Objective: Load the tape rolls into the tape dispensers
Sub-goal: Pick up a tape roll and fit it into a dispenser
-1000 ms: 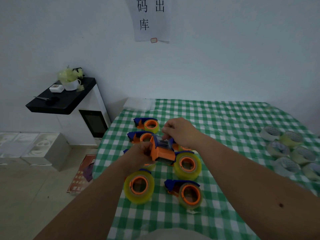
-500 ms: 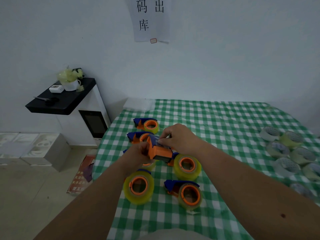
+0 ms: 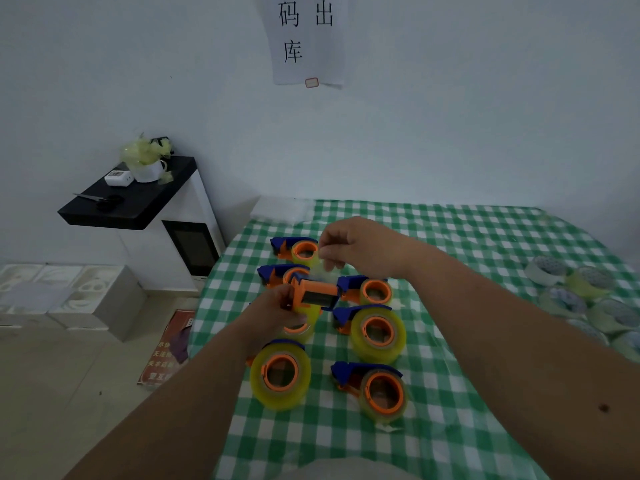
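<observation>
My left hand grips an orange and blue tape dispenser with a yellowish roll in it, held above the table. My right hand is raised just above and behind it, thumb and fingers pinching the clear tape end drawn out of the dispenser. Several loaded dispensers lie on the green checked tablecloth around my hands: a near left dispenser, a near right dispenser, a middle one. Several loose tape rolls lie at the right edge.
A black-topped white cabinet stands left of the table, carrying a cup, a small white device and scissors. White foam boxes sit on the floor at left. A paper sign hangs on the wall.
My right hand has lifted up and away from the dispenser, drawing the tape end out. My left hand with the dispenser has stayed about where it was.
</observation>
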